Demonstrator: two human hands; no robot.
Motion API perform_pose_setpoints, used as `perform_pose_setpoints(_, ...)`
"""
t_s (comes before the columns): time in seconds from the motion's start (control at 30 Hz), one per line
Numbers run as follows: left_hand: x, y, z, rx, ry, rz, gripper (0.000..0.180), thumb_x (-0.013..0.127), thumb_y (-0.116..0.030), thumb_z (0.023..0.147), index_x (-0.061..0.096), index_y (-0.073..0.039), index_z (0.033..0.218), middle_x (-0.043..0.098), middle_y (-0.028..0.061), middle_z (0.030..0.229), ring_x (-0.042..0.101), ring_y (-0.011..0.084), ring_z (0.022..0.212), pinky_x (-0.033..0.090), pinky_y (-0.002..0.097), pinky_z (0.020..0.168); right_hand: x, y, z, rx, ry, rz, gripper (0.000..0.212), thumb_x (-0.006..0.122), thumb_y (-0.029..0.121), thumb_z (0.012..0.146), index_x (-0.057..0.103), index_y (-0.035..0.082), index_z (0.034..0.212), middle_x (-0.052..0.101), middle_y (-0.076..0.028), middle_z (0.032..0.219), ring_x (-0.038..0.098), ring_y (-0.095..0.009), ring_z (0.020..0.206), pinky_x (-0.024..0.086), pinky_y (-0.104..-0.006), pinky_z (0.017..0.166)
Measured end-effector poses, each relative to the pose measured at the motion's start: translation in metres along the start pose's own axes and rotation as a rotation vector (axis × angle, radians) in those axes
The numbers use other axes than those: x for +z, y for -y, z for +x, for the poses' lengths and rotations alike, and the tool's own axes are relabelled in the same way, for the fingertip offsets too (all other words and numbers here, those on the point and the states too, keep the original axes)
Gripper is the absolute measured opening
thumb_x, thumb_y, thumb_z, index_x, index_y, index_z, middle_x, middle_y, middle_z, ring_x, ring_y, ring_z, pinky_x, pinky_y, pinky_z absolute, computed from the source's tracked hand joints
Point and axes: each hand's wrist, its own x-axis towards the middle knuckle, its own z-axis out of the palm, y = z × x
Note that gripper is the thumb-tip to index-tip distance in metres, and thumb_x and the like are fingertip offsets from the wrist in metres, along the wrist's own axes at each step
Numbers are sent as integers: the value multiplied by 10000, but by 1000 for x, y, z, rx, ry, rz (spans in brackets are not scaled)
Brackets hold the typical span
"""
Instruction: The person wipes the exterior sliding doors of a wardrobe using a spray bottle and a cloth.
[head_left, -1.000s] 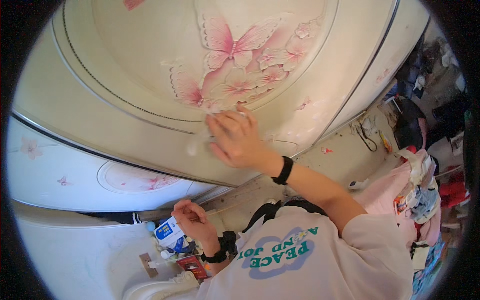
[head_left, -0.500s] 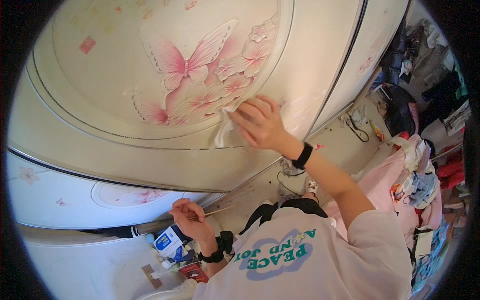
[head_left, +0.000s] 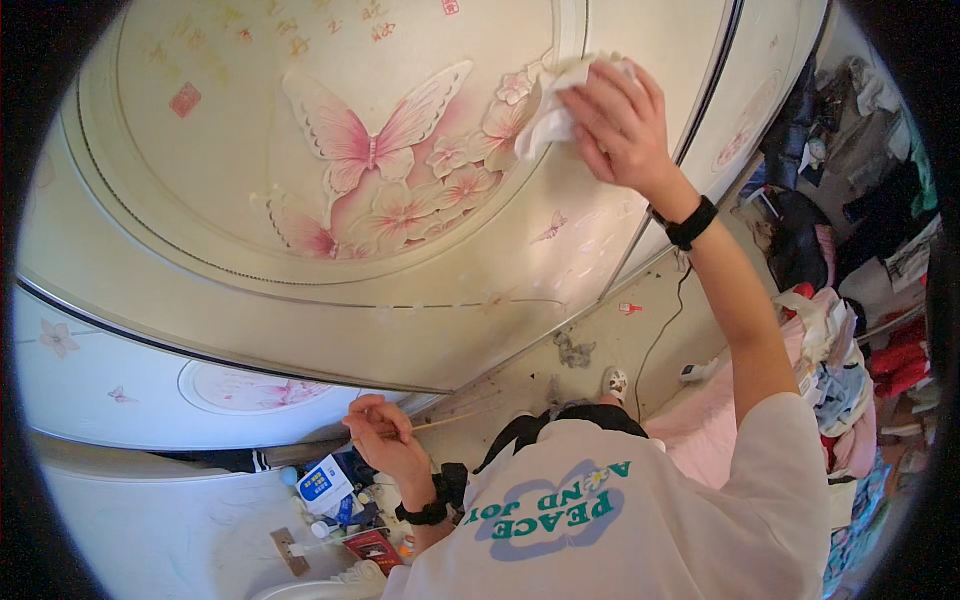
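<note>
My right hand (head_left: 620, 125) is raised against the cream wardrobe door (head_left: 560, 240), its fingers closed over a folded white cloth (head_left: 548, 125). The cloth touches the door at the right edge of a large oval panel, beside raised pink flowers (head_left: 465, 188). A pink butterfly relief (head_left: 372, 150) stands out on the same panel. Lower down, my left hand (head_left: 385, 440) hangs in front of the lower wardrobe part with its fingers curled. A thin pale stick (head_left: 455, 420) reaches out to the right from it and appears gripped. The fingers hide its other end.
At the lower left, a blue-and-white box (head_left: 325, 485), small bottles and a red booklet (head_left: 372, 550) sit crowded together. A dark cable (head_left: 665, 325) and grey fluff (head_left: 573, 350) lie on the floor. Clothes are heaped on pink bedding (head_left: 710, 400) to the right.
My right hand has moved up and to the right with the cloth, from below the flowers to the panel's right edge. My left hand has stayed nearly in place.
</note>
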Motion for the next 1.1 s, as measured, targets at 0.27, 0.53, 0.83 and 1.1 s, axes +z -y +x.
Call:
perform_pose_setpoints(0.27,-1,2,5,-14,40,-17,499,307,-485,945,523,-50,831,366,3,451,286,65,366,186,201,361,17,60,1,255,-87,111,449,645,71,668,576,8,1107,525,-130,1148,516,-285,1035,405,-387,839)
perform_pose_setpoints(0.53,-16,4,10,11,111,-11,442,294,-421,966,543,-62,900,384,-8,483,280,71,370,185,209,340,24,160,8,546,52,411,665,587,214,768,328,-109,1289,252,-281,1385,230,-438,1298,204,-537,1038)
perform_pose_setpoints(0.83,-25,0,9,2,9,43,497,303,-474,949,523,-48,822,367,4,448,267,66,356,165,204,355,35,139,13,588,63,314,799,589,291,772,196,-105,1344,170,-316,1402,149,-463,1314,127,-559,1048)
perform_pose_setpoints(1.1,-18,7,9,-44,65,-8,505,308,-486,944,524,-41,844,386,13,452,278,69,361,184,196,363,32,187,-10,601,190,393,795,573,322,780,209,-118,1334,201,-318,1387,163,-462,1306,124,-565,1048)
